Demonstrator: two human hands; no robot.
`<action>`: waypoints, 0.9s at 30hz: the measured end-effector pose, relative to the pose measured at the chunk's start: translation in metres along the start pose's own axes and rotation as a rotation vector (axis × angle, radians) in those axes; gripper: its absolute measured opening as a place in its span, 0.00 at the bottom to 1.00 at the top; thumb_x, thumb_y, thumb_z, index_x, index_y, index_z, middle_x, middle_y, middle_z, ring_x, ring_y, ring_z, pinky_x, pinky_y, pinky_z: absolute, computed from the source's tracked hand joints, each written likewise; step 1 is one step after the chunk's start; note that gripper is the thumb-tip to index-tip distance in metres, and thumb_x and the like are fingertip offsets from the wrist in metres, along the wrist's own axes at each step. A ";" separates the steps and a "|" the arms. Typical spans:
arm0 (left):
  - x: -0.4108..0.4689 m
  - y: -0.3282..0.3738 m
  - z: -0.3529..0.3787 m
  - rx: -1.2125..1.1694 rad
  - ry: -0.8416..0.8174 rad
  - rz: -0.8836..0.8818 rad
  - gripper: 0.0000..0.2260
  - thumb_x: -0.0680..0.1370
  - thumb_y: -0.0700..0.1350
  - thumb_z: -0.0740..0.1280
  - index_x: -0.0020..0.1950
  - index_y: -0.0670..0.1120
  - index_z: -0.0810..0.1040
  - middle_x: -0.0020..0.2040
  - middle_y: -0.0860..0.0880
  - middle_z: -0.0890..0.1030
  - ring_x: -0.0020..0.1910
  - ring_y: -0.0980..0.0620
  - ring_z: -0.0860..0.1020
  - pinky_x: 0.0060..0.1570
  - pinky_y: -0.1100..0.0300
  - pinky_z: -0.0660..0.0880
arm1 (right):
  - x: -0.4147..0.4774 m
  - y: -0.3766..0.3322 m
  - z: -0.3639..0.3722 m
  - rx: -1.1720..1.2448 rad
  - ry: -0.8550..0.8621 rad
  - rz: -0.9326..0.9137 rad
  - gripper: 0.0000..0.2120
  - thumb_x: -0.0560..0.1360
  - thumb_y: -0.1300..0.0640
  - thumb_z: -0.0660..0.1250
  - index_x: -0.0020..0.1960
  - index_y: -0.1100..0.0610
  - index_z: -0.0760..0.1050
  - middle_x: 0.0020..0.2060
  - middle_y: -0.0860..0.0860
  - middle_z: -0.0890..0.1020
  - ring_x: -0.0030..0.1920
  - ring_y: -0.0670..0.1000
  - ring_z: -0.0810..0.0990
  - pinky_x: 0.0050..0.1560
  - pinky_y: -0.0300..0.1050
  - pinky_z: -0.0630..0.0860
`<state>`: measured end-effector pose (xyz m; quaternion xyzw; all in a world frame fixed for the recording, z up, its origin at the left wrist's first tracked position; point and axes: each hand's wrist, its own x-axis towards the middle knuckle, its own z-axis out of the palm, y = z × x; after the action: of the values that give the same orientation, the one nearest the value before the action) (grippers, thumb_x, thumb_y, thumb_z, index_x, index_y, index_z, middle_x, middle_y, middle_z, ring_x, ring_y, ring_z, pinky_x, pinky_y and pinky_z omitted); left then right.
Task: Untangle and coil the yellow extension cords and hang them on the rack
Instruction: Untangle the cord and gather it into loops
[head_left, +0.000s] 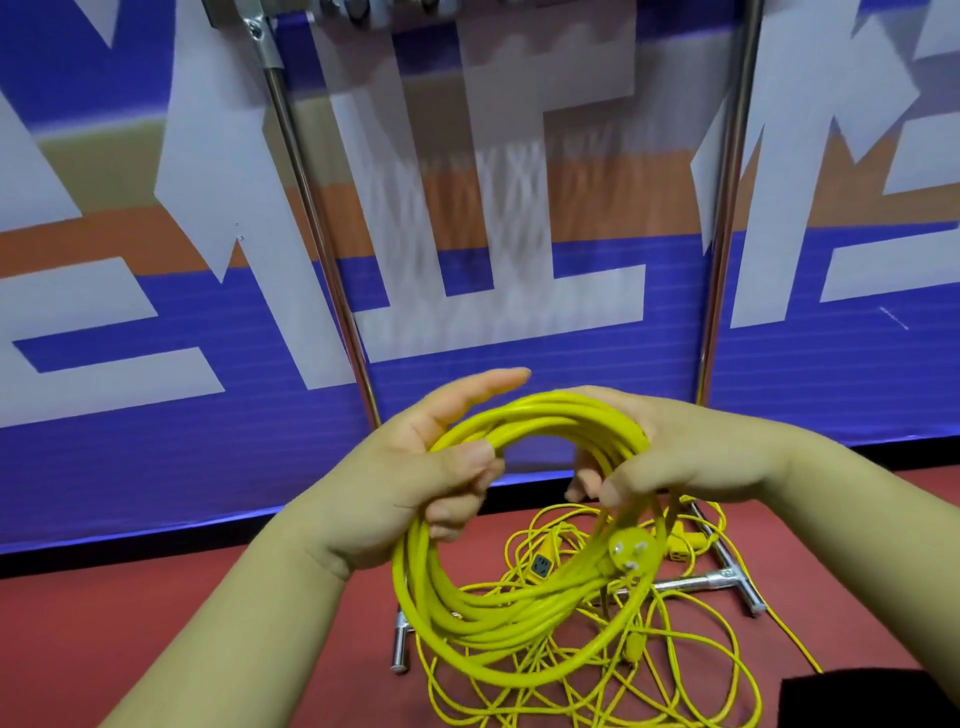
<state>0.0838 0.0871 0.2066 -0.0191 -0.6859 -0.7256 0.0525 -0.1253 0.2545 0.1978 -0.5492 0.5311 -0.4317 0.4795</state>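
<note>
Red floor (156, 623), blue banner (156, 467) behind. My left hand (415, 483) and right hand (691, 452) both grip the thick yellow coiled cord (550, 415), hanging toward 6 o'clock; chrome tube rack (726, 208) rises at 12 o'clock; tangled yellow cords (543, 564) beneath.

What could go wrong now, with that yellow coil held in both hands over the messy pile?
The coil is held only at its top by the left hand and right hand, so loops might slip loose. Its dangling plug could snag the tangled cords lying over the rack's base.
</note>
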 end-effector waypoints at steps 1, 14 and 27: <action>0.000 0.001 -0.004 -0.046 0.021 0.026 0.30 0.73 0.49 0.77 0.73 0.59 0.72 0.39 0.47 0.72 0.25 0.58 0.64 0.25 0.66 0.66 | -0.002 0.001 -0.002 0.009 0.011 0.010 0.30 0.72 0.73 0.68 0.65 0.45 0.73 0.44 0.67 0.76 0.54 0.64 0.80 0.43 0.44 0.79; 0.008 -0.004 -0.001 -0.052 0.339 0.105 0.31 0.73 0.47 0.75 0.74 0.58 0.70 0.41 0.41 0.77 0.26 0.49 0.72 0.28 0.58 0.74 | 0.001 -0.007 0.003 -0.021 0.435 -0.037 0.16 0.77 0.68 0.64 0.61 0.52 0.72 0.26 0.55 0.75 0.26 0.52 0.75 0.27 0.43 0.72; 0.010 -0.018 0.042 1.215 0.424 0.381 0.28 0.75 0.61 0.68 0.74 0.57 0.68 0.56 0.61 0.75 0.59 0.62 0.74 0.60 0.69 0.67 | 0.019 -0.008 0.007 0.295 0.779 -0.032 0.08 0.76 0.70 0.62 0.46 0.59 0.68 0.27 0.55 0.67 0.25 0.53 0.68 0.24 0.42 0.71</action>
<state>0.0703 0.1296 0.1919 0.0361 -0.9319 -0.1768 0.3147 -0.1154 0.2358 0.2042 -0.2785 0.5967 -0.6859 0.3096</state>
